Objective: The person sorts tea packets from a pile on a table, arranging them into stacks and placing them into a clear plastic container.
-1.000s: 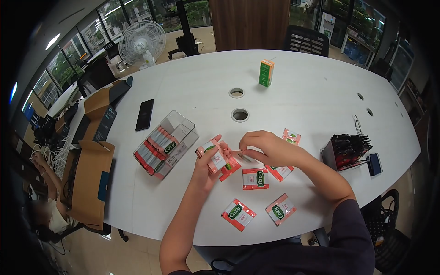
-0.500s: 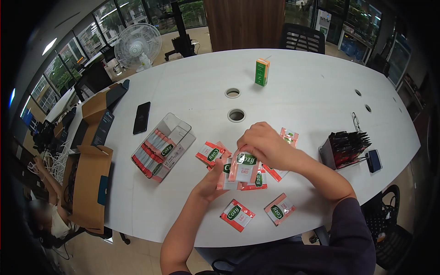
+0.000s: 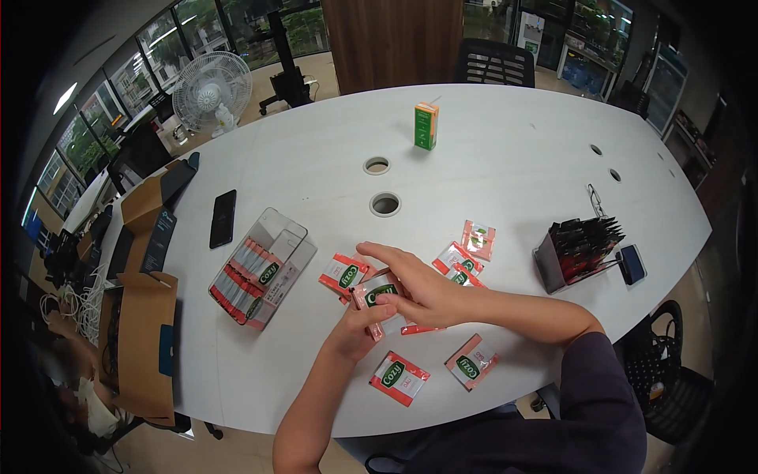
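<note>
Close over the table, my left hand (image 3: 353, 335) grips a small stack of red-and-white "Cozy" sachets (image 3: 371, 297), its thumb across the front one. My right hand (image 3: 426, 291) closes on the same stack from the right, fingers stretched along the top edge and thumb on the front. Behind and beside my hands lie loose sachets, one (image 3: 344, 272) to the left and several (image 3: 458, 259) to the right. Nearer my body are two more, a left sachet (image 3: 400, 378) and a right sachet (image 3: 472, 362). My palms hide part of the pile.
A clear plastic box (image 3: 298, 251) with rows of sachets stands left, beyond it a black phone (image 3: 223, 219). On the right is a holder of dark packets (image 3: 580, 251). A green drink carton (image 3: 426, 126) stands farther back. An open cardboard box (image 3: 146, 347) is at the left edge.
My right hand has come down from above the held sachets to their right side and top edge, its fingers now extended. The view has shifted slightly right.
</note>
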The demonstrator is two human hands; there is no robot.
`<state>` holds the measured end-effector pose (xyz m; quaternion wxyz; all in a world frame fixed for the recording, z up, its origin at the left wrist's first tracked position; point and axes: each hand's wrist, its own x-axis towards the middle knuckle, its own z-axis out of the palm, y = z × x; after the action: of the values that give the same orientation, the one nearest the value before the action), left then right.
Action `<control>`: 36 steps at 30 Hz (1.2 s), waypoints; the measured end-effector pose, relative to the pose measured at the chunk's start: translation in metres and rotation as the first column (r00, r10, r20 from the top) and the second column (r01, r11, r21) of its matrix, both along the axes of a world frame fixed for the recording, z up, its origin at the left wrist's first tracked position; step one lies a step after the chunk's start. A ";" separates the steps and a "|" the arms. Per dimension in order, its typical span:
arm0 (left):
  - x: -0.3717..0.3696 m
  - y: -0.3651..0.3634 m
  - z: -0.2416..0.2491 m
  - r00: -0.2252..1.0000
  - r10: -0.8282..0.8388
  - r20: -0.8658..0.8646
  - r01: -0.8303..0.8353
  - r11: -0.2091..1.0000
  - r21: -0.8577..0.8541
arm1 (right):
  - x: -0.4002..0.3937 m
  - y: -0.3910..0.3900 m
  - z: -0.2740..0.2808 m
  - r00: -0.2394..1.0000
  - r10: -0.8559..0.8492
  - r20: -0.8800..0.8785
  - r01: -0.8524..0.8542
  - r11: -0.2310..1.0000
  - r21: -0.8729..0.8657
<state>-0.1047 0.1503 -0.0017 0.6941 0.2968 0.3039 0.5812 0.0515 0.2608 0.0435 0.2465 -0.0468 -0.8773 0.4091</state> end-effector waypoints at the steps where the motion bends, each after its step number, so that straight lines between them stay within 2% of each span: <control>1: 0.002 -0.001 0.004 1.000 0.013 -0.022 -0.013 1.000 0.028 | 0.000 0.002 -0.002 1.000 0.018 -0.001 -0.018 0.998 0.053; 3: 0.002 -0.001 0.002 1.000 0.011 -0.001 -0.011 0.999 0.052 | 0.001 0.005 -0.002 0.999 0.054 -0.001 -0.053 0.986 0.157; 5: 0.000 0.001 -0.007 0.996 -0.029 0.085 0.025 0.999 0.044 | 0.008 0.008 0.009 0.980 0.171 0.098 -0.174 0.984 0.030; 7: 0.002 0.000 0.003 0.988 0.050 0.143 -0.050 0.999 0.001 | 0.011 0.006 0.016 0.972 0.204 0.119 -0.211 0.976 0.051; 8: 0.003 0.000 0.006 0.981 0.090 0.170 -0.088 0.996 -0.023 | 0.010 0.003 0.017 0.979 0.180 0.094 -0.192 0.972 0.137; 9: -0.002 0.000 0.003 0.984 0.063 0.167 -0.058 0.998 -0.033 | 0.008 -0.001 0.016 0.985 0.159 0.066 -0.170 0.960 0.222; 12: 0.004 -0.001 0.001 0.991 0.090 0.102 -0.088 0.996 -0.028 | 0.004 -0.006 0.009 0.984 0.026 0.176 -0.102 0.893 0.438; 15: 0.006 0.002 -0.006 0.988 0.061 0.139 -0.060 0.998 -0.016 | 0.003 -0.005 0.008 0.976 -0.006 0.217 -0.106 0.860 0.500; 18: 0.008 0.002 -0.002 0.979 0.070 0.192 -0.060 0.996 -0.059 | 0.004 -0.001 0.018 0.946 0.002 0.323 -0.158 0.876 0.456; 21: -0.001 0.004 -0.014 0.997 0.008 0.071 -0.001 0.996 -0.093 | 0.010 0.010 0.030 0.943 0.075 0.325 -0.155 0.961 0.227; 24: -0.001 0.012 -0.006 0.965 0.091 0.246 -0.086 0.996 -0.029 | 0.025 0.031 0.048 0.974 -0.074 0.212 -0.012 0.925 0.381; 26: -0.001 0.014 0.002 0.945 0.233 0.231 -0.214 0.971 -0.105 | 0.038 0.052 0.042 0.900 -0.326 0.289 0.045 0.730 0.682; 28: -0.008 0.016 0.000 0.919 0.306 0.248 -0.277 0.950 -0.144 | 0.051 0.063 0.040 0.674 -0.584 0.453 0.057 0.652 0.756; 30: -0.010 0.016 -0.002 0.902 0.317 0.293 -0.290 0.948 -0.133 | 0.047 0.080 0.032 0.376 -0.651 0.659 0.048 0.724 0.688; 32: -0.009 0.015 0.003 0.893 0.346 0.288 -0.316 0.938 -0.145 | 0.052 0.099 0.002 0.374 -0.633 0.678 0.001 0.731 0.683; 36: -0.012 0.016 -0.004 0.893 0.323 0.313 -0.300 0.946 -0.119 | 0.051 0.103 0.003 0.358 -0.648 0.672 -0.011 0.717 0.697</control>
<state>-0.1165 0.1662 -0.0052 0.6426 0.1196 0.2471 0.7154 0.1020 0.3640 0.0466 -0.1739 -0.3573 -0.9168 -0.0386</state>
